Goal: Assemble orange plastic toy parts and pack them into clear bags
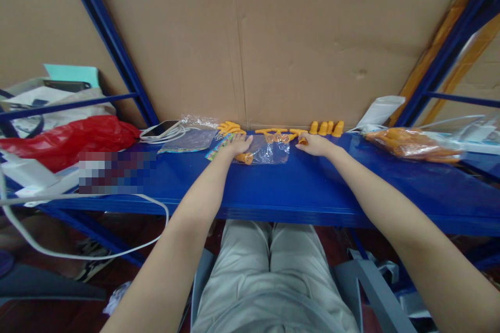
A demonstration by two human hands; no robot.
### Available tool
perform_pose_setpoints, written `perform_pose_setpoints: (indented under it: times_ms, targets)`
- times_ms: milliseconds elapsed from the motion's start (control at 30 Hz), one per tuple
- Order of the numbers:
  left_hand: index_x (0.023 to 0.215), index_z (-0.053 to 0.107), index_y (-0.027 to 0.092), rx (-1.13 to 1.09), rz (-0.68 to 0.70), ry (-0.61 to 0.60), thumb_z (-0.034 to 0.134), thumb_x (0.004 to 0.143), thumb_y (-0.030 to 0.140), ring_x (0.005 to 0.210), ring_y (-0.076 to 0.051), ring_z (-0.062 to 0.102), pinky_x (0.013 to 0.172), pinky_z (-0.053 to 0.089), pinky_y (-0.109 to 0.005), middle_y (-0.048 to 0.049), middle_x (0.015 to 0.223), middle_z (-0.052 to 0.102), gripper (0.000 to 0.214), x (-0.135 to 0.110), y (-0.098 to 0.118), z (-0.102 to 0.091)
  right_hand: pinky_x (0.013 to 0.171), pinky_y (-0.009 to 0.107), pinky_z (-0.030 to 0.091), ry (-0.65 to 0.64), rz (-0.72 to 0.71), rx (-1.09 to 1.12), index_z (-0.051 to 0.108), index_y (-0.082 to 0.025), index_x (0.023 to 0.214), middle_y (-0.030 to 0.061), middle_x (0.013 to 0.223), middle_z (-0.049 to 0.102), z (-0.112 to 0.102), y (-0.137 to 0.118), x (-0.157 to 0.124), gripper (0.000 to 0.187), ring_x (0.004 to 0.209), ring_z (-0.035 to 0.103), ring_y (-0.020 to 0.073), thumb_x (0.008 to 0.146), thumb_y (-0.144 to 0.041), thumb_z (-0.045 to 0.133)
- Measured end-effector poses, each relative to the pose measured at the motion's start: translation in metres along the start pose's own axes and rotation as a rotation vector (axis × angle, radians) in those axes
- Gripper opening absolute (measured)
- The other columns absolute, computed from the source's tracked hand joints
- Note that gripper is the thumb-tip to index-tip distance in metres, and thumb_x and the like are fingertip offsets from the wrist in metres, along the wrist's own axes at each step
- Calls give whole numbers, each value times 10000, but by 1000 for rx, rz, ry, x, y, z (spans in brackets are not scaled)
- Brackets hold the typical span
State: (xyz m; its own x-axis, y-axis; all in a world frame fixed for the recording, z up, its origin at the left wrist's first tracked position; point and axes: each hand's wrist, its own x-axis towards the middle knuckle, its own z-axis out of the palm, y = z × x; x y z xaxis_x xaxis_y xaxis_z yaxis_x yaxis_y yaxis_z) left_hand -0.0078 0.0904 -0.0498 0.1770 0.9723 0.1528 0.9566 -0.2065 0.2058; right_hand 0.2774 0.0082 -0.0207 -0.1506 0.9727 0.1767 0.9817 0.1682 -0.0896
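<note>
Both my arms reach forward over a blue metal shelf (273,187). My left hand (239,144) lies on the edge of a small clear plastic bag (269,152), fingers bent over it, with a small orange plastic piece (245,157) just below the hand. My right hand (314,144) pinches a small orange piece (302,141) at its fingertips. Between the hands lie orange T-shaped pieces (275,133). Behind my right hand stand several orange cone-shaped pieces (326,128). A cluster of orange pieces (230,127) and a colourful printed card (219,146) lie by my left hand.
A phone with a white cable (162,130) and a clear bag (189,140) lie left of the hands. A red plastic bag (70,138) sits far left, a bag full of orange parts (414,144) at the right. Cardboard (273,36) backs the shelf. My knees are under its front edge.
</note>
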Motion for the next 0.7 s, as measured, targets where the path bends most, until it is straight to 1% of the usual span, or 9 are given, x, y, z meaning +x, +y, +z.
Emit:
perform_pose_setpoints:
  times_ms: [67,133,267,333,400,467,533,600,700]
  targets:
    - [1465,384,170,-3,-4,-7,132,956,537,1482,-249,239,1170,250,-440,-127,1584,314,676,-1,1,-1,925,413,499,-24,62,-28,556,-147,1265,163,1185,681,-2,-1,-1,411,1126,637,308,919,-361,491]
    - [1469,379,167,-10,-1,-5,142,955,538,1483,-251,237,1171,249,-440,-130,1585,311,676,-1,0,-1,927,434,494,-30,104,-40,541,-130,1259,188,1191,670,-2,-1,-1,419,1138,627,327,920,-369,486]
    - [1471,382,176,-25,24,4,160,952,538,1475,-273,256,1162,259,-480,-138,1566,348,670,-1,-1,0,909,468,496,36,165,-24,520,-117,1268,224,1171,658,1,7,1,462,1126,627,360,896,-391,533]
    - [1474,381,182,-24,25,3,162,951,543,1476,-271,254,1161,260,-477,-131,1567,349,672,-2,0,-1,901,500,492,73,206,17,512,-106,1288,248,1165,649,4,13,4,510,1124,623,390,874,-396,577]
    - [1481,372,178,-17,7,-7,156,951,546,1480,-263,241,1167,253,-459,-126,1578,328,680,-4,2,-2,903,524,486,81,237,63,516,-85,1300,275,1165,639,6,18,7,556,1131,614,418,847,-390,618]
    - [1487,362,153,-11,-13,-21,147,955,537,1484,-259,229,1173,245,-444,-137,1588,299,690,-6,4,-4,910,535,483,60,242,83,549,-65,1281,292,1151,640,8,22,10,561,1128,612,435,823,-376,642]
    - [1489,354,126,-10,-18,-31,143,960,525,1485,-266,225,1174,242,-450,-154,1590,283,695,-7,5,-5,904,540,488,38,219,80,606,-71,1231,287,1117,657,9,25,12,513,1102,623,442,811,-363,643]
    - [1490,348,117,-9,-13,-33,140,961,525,1484,-277,224,1169,245,-468,-162,1589,278,700,-7,5,-5,897,539,491,52,202,67,643,-88,1195,273,1090,673,9,27,13,472,1080,632,440,803,-351,635]
    - [1487,356,136,-4,5,-29,144,955,546,1481,-274,234,1165,248,-460,-154,1586,291,705,-6,3,-4,934,530,467,158,229,55,637,-95,1206,260,1125,668,3,28,11,475,1114,614,417,805,-348,616]
